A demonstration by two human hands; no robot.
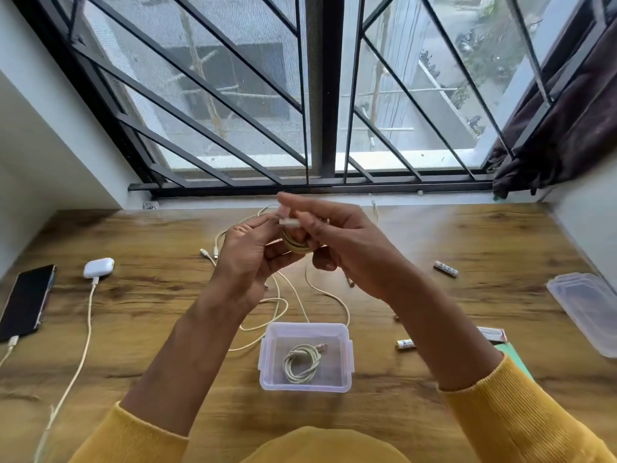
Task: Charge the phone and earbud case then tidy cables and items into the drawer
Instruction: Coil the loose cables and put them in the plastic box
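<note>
Above the middle of the wooden table (467, 248), my left hand (248, 252) holds a coiled white cable (293, 243). My right hand (337, 242) pinches that cable's plug end (289, 222) just above the coil. Below them stands a clear plastic box (305, 385) with another coiled cable (302, 362) inside. At the far left lies a black phone (26, 302) with a cable plugged in. Beside it sits a white earbud case (98, 267), with a cable also plugged in.
Loose white cables (283, 305) lie tangled on the table behind the box. Batteries lie at the right (445, 269) and near my right forearm (405, 344). The box's clear lid (587, 309) rests at the right edge. A barred window (320, 95) lines the far side.
</note>
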